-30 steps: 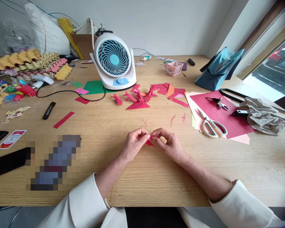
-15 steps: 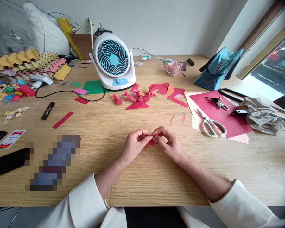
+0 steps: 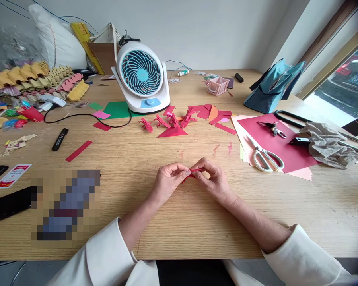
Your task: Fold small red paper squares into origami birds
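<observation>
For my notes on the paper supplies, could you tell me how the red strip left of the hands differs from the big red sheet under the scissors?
The red strip is narrow, small and bare; the red sheet is broad, far larger, and carries scissors and keys. The strip lies directly on the table; the sheet tops paler sheets. Both lie flat.

red paper (image 3: 191,174), white/blue fan (image 3: 142,76), teal bag (image 3: 271,88), wht scissors (image 3: 265,157)

A light wooden table (image 3: 173,222) carries a white desk fan (image 3: 142,77), folded red paper figures (image 3: 167,123) and loose paper scraps (image 3: 210,113). Scissors (image 3: 265,157) lie on a red sheet (image 3: 289,149) at right, near a teal bag (image 3: 273,87). A black marker (image 3: 60,139) and a red strip (image 3: 78,151) lie at left.
</observation>
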Motion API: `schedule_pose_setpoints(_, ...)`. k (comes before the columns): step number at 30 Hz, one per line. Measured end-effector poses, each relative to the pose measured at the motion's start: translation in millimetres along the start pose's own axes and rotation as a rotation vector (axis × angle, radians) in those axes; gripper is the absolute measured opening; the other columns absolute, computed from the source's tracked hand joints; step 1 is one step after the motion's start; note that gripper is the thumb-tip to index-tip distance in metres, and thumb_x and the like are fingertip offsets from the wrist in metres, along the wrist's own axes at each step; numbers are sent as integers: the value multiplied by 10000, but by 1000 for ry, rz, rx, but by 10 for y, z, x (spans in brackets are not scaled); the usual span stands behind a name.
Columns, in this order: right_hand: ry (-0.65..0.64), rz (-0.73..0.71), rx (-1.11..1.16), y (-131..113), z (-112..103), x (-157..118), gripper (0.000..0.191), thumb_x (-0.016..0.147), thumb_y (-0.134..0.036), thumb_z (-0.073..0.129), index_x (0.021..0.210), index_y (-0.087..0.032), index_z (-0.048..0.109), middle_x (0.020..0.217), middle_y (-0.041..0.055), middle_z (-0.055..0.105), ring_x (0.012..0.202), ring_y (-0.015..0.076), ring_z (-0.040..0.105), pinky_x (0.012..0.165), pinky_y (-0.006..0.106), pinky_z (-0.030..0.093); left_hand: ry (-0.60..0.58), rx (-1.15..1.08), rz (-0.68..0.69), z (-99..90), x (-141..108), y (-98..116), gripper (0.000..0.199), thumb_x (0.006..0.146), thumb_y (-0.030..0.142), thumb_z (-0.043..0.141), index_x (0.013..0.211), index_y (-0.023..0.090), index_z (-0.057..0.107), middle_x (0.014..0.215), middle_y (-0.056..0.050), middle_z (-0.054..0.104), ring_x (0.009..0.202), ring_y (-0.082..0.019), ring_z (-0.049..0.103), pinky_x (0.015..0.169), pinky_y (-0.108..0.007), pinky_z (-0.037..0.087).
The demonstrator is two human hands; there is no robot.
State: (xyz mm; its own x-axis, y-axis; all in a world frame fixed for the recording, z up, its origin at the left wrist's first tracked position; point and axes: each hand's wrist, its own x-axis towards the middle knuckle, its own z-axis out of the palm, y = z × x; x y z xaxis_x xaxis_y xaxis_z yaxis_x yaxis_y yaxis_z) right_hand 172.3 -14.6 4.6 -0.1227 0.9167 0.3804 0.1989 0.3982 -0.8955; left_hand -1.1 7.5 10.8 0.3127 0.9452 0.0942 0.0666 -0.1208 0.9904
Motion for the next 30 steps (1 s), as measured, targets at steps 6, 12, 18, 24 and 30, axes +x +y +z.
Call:
schedule_pose_setpoints(6, 2, 85, 95, 12, -9, 13, 179, 900, -354, 641, 827, -191, 626, 794, 26, 614, 715, 146, 569, 693, 295, 457, 76, 318, 300, -41, -25, 74, 115, 863, 237, 676, 767, 179, 701, 736, -11, 702, 696, -133, 638, 695, -252, 489)
schedule_pose_setpoints(12, -13, 68, 55, -30, -29, 34, 211, 889, -380, 650, 792, -198, 607, 775, 14, 576, 704, 141, 523, 682, 286, 430, 109, 528, 526, -105, -4, 73, 59, 881, 194, 663, 830, 198, 694, 794, -19, 714, 778, -158, 629, 733, -289, 493)
schedule_pose_setpoints(18, -119, 151, 80, -80, -97, 68, 241, 936, -406, 555, 878, -194, 654, 846, 32, 595, 821, 174, 563, 784, 318, 437, 106, 641, 640, -152, 24, 93, 55, 890, 168, 650, 854, 200, 677, 823, -15, 726, 783, -158, 617, 736, -299, 487)
schedule_pose_setpoints(24, -213, 265, 135, -122, -162, 100, 328, 935, -479, 523, 865, -182, 644, 840, 27, 587, 817, 171, 537, 761, 307, 413, 116, 760, 692, -195, 37, 107, 82, 903, 162, 622, 849, 196, 674, 826, -19, 735, 787, -163, 620, 748, -312, 480)
schedule_pose_setpoints(30, -157, 310, 170, -76, -122, 95, 355, 840, -526, 652, 777, -181, 599, 718, -4, 538, 661, 129, 461, 613, 264, 368, 76, 898, 745, -195, 25, 99, 90, 917, 169, 597, 863, 195, 664, 852, -22, 744, 790, -166, 620, 771, -330, 453)
